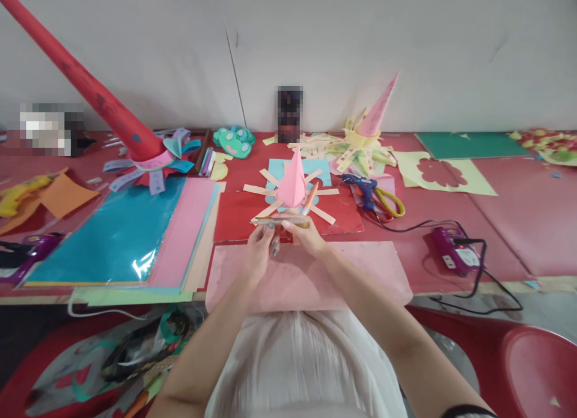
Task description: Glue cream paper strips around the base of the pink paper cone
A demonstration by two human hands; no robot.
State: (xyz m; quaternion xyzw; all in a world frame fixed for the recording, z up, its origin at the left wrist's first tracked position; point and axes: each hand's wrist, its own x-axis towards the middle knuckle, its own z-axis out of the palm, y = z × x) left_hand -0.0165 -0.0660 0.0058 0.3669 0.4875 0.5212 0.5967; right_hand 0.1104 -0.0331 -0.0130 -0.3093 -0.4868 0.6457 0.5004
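Note:
In front of me my right hand [305, 230] is closed on a slim, brownish, pen-like tool [280, 221], which lies level across my fingers. My left hand [262, 242] is closed at the tool's left part, fingertips curled against it; its exact kind is too small to tell. Just beyond both hands stands a pink paper cone [293, 181] with pale paper strips [325, 215] spreading out from its base. An orange pencil-like stick [311, 197] leans beside the cone. Beneath them are a light blue sheet [323, 169] and a red sheet [347, 217].
A pink mat [360, 274] lies at the table's front edge. To the right are a blue glue gun [365, 193], yellow-handled scissors [392, 202] and a purple power strip [455, 250] with black cord. Coloured sheets [112, 238] and a tall red cone [103, 99] stand left.

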